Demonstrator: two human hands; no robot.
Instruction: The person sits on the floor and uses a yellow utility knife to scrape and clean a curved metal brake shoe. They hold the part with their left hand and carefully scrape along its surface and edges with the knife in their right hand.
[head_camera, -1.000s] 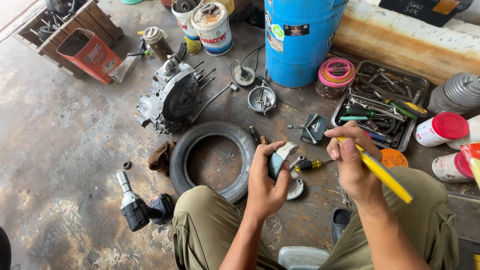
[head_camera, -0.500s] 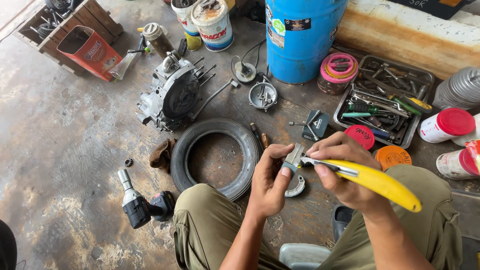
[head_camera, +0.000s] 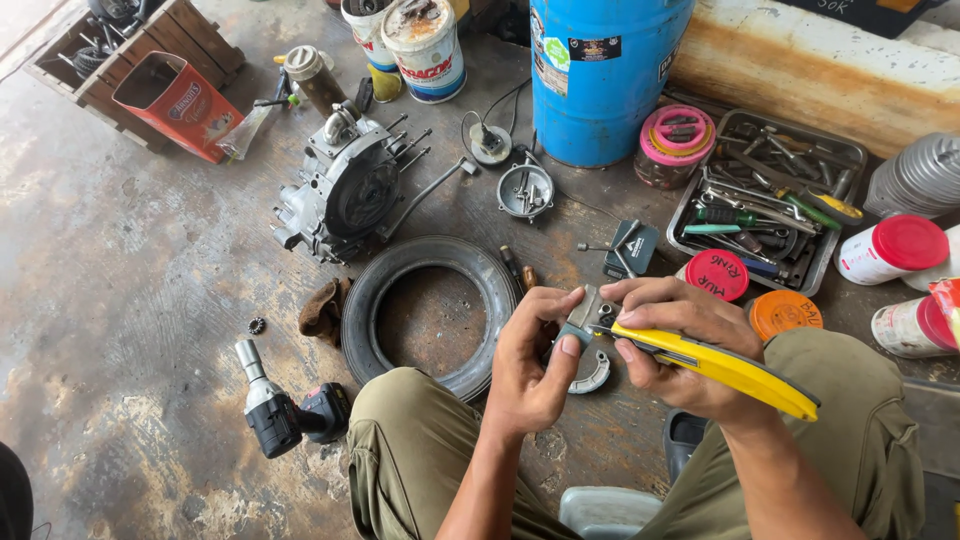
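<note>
The left hand (head_camera: 530, 370) pinches a small grey metal part (head_camera: 583, 312) between thumb and fingers, above the knees. The right hand (head_camera: 680, 335) has its fingers clamped around a smooth yellow plastic utility knife (head_camera: 735, 368), tip against the part. A ribbed rubber tyre (head_camera: 430, 315) lies on the stained concrete floor (head_camera: 130, 260).

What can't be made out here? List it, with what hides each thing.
Head view only:
- Small metal part: mostly covered by the left hand and right hand; shape unclear.
- Yellow knife: its front end is hidden by fingers.
- Tool tray: contents too small and tangled to name.
- Blue drum: top cut off by the frame edge.
</note>
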